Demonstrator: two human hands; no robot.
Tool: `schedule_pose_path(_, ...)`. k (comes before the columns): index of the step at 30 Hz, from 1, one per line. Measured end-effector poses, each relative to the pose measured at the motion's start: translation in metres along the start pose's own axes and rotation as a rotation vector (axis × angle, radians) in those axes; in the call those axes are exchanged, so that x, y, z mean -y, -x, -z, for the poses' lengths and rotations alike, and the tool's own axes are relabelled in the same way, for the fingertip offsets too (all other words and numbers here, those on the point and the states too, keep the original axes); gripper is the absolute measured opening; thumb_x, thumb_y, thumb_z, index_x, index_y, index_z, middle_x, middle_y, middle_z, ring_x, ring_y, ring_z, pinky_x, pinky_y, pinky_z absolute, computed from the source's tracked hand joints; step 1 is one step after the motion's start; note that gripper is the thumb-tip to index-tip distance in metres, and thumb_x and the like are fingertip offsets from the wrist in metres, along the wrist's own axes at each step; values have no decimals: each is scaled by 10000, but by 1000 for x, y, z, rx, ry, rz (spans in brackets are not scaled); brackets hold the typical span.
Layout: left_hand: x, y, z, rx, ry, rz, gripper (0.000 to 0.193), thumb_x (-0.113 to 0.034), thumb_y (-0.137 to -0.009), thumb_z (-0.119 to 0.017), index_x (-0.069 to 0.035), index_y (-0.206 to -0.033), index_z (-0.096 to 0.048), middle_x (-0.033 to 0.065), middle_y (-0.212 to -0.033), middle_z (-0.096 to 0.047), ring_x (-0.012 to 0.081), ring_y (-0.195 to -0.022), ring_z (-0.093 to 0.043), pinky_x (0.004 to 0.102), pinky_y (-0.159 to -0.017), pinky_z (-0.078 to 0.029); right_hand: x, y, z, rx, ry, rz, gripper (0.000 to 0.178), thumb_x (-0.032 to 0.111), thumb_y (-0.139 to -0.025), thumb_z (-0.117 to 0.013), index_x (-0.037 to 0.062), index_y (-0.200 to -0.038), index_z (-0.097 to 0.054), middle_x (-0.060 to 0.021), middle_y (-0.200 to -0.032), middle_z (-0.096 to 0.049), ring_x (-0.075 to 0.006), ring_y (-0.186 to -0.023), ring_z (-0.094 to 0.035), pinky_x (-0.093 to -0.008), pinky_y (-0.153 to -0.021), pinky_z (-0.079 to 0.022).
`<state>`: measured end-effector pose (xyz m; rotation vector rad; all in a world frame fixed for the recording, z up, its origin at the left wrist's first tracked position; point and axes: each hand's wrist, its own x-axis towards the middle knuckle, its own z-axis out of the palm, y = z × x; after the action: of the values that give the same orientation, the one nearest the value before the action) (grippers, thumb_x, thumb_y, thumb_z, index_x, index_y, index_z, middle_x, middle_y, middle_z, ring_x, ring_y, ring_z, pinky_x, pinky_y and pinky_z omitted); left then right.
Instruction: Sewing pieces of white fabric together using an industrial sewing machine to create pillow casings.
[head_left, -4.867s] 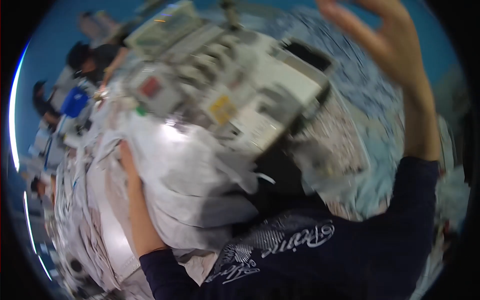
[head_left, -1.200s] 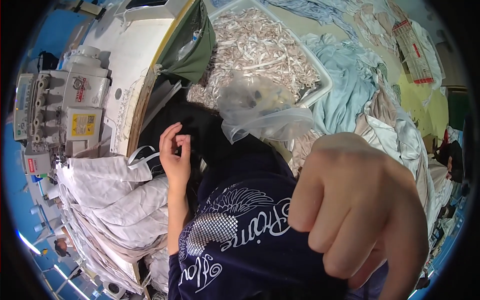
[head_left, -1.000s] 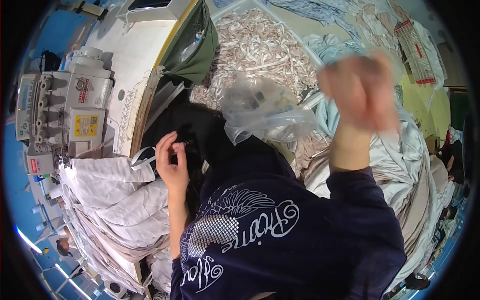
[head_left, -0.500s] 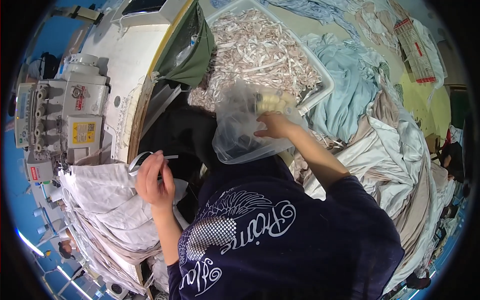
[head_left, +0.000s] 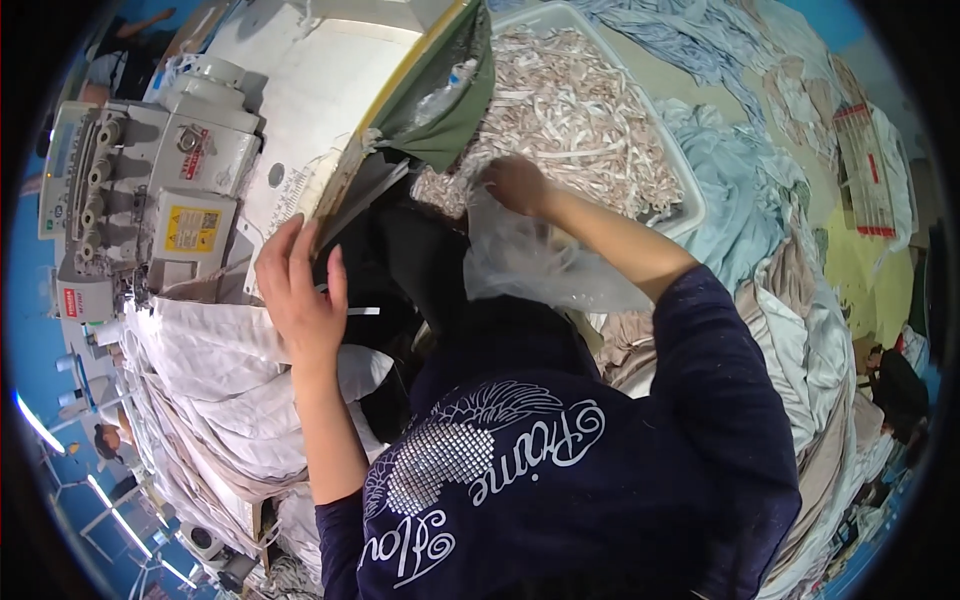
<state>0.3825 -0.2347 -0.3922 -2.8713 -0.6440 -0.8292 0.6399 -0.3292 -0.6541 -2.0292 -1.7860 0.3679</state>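
Observation:
My left hand lies at the edge of the white sewing table, its fingers straight and spread. A short white strip sticks out beside its thumb side; its other end is hidden behind the hand. My right hand, smeared by motion, is curled at the upper edge of a clear plastic bag. The bag is drawn up to its fingers, and the fingertips are hard to make out. The bag lies in front of the white bin, which is heaped with pinkish-white fabric strips.
A sewing machine stands on the table at left. A green cloth pouch hangs from the table edge. White fabric is piled at left, with pale blue cloth and white-beige cloth at right.
My left hand has moved forward to the table edge and its fingers have spread; the looped strip no longer shows there. My right hand has moved forward, and the cream rolls in the bag are hidden.

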Motion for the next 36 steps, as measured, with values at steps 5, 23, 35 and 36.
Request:
schedule_pose_path(5,-1,-7,2,83,90,78,393,-67,-713,-694,-44,-1089,-580,127,-1153,-533,313,-1047,-507,385,-873,-423,27,-82,-64,-113,-165,2,304,218,-802,-570,84,-1073,-599,-160,-1031,-602,-307,-965,-576,-402,-838,-455)
schedule_pose_path(23,30,-21,10,190,248,163,295,-19,-572,-708,-79,-856,-654,79,-1059,-594,286,-922,-561,366,-782,-470,-30,-121,-148,432,-126,-5,308,225,-779,-658,96,-1057,-624,-135,-1014,-622,-255,-965,-573,-379,-851,-448)
schedule_pose_path(35,27,-26,13,166,352,202,281,15,-577,-716,-60,-838,-646,72,-1057,-587,292,-944,-546,354,-758,-464,-108,-36,44,78,-485,-342,183,48,-700,-677,66,-883,-681,-127,-867,-649,-212,-786,-605,-327,-723,-483)
schedule_pose_path(36,26,-24,13,164,370,217,278,14,-580,-716,-61,-839,-647,72,-1059,-585,286,-961,-538,347,-758,-464,-122,-22,66,63,-394,-376,166,34,-709,-657,63,-871,-682,-128,-852,-649,-199,-751,-602,-320,-690,-486)
